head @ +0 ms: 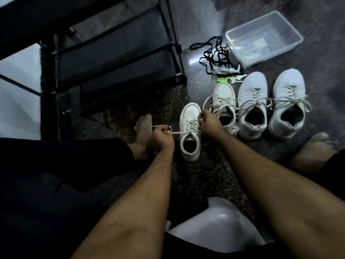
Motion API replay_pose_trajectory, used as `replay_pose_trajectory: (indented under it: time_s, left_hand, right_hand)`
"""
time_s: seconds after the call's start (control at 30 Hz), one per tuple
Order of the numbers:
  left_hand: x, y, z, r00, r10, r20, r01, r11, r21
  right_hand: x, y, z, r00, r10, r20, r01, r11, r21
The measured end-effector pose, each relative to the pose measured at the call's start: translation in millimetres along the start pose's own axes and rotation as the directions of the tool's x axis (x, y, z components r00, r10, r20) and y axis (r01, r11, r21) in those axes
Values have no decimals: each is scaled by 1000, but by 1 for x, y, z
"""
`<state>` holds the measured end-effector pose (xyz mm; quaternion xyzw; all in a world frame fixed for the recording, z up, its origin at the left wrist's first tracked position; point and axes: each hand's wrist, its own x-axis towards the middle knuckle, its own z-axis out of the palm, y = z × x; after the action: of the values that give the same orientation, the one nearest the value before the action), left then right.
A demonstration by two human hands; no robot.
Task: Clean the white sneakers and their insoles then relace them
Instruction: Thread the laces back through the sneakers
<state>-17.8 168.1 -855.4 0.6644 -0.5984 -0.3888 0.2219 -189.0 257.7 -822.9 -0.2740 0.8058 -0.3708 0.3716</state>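
A small white sneaker (pixel 190 131) stands on the dark floor between my hands, toe pointing away. My left hand (pixel 162 137) grips one end of its white lace (pixel 179 132), pulled out to the left with a loop above the fist. My right hand (pixel 208 124) pinches the other lace end at the shoe's right side. A second small white sneaker (pixel 224 101) stands just behind my right hand, laces loose. Two larger white sneakers (pixel 252 105) (pixel 288 101) stand to its right, laced, with loose ends spread out.
A clear plastic tub (pixel 263 37) sits at the back right, with black laces (pixel 212 53), a small clear packet and keys (pixel 235 79) in front of it. A black shoe rack (pixel 115 53) fills the left. My bare feet (pixel 143 128) (pixel 313 150) rest on the floor. A white stool (pixel 218 227) is beneath me.
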Motion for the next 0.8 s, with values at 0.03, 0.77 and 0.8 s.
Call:
replay_pose_trajectory:
  time_s: [0.03,0.77,0.8]
  left_hand:
    - [-8,10,-2,1000,1,-2,-1,1000,13]
    - [-41,76,6,836,-355,419,463,865,-191]
    - [-39,71,9,839,-349,418,457,869,-190]
  right_hand:
    - [-9,-12,-4,1000,-16,16,16,1000,-11]
    - [-24,-28,7,993,118,-8,-108,927,361]
    - [-25,-28,5,994,113,-13,-99,919,383]
